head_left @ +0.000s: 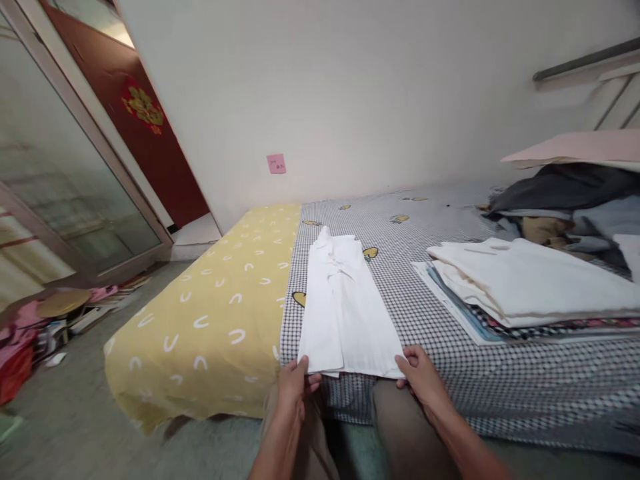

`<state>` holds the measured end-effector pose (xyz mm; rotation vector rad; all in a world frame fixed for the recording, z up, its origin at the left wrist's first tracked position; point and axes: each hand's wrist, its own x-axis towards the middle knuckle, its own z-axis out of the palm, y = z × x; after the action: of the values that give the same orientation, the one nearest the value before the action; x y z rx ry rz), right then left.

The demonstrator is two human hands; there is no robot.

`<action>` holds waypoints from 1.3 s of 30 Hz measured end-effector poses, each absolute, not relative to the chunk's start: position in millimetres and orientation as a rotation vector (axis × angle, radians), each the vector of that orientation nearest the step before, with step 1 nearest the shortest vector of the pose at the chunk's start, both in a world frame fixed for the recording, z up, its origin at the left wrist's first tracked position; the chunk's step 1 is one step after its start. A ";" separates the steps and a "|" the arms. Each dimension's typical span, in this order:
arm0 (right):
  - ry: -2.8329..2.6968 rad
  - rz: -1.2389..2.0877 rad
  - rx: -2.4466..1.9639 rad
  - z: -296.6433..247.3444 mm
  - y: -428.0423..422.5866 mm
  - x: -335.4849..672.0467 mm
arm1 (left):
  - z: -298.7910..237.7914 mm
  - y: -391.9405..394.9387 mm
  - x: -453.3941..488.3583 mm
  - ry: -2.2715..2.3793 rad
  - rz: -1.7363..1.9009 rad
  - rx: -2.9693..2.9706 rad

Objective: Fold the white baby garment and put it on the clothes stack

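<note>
Two Hands Pinch a White Garment on the Bed

The left hand (pixel 294 385) pinches the near left corner of a folded white garment (pixel 367 320). Its thumb is on top and its other fingers are bent under the edge. The right hand (pixel 419 377) pinches the near right corner the same way, thumb on top. Both hands are nearly closed, with just the thin cloth between thumb and fingers, and they are well apart from each other.

The garment (it may be a shirt, but I cannot tell for sure) lies long and mostly flat on the bed, with its near edge at the side of the bed. Its far end is bunched up and has creases.

Under it is a black-and-white checked sheet (pixel 395 273) with yellow hearts. To the left, a yellow cloth (pixel 215 300) with white curved marks hangs over the bed's edge. The person's brown trousers (pixel 407 427) show below the hands.

On the right is a neat stack of folded clothes (pixel 530 283), with a white one on top. Behind that is a messy heap of dark clothes (pixel 575 193). A small pink note (pixel 276 164) is on the pale wall (pixel 360 87). Far left, a red-brown door (pixel 135 120) has a gold and red decoration (pixel 144 108).
</note>
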<state>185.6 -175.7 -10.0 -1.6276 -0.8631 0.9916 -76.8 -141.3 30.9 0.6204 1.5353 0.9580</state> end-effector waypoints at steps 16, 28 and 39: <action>-2.294 -0.416 -1.543 0.4 -172.4 261.2 | 44.6 -116.4 -164.7 1.379 0.423 3.077; -2.653 -0.066 -1.256 -4.5 -126.9 242.0 | 20.5 -63.7 -153.5 0.881 0.239 3.406; -2.525 0.126 -1.292 0.6 -125.3 240.9 | 17.9 -73.2 -133.4 1.196 0.268 2.879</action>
<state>240.9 -125.3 0.6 -1.2923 -2.5254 0.1257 -133.4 -73.2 17.9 2.8794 1.1964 0.2682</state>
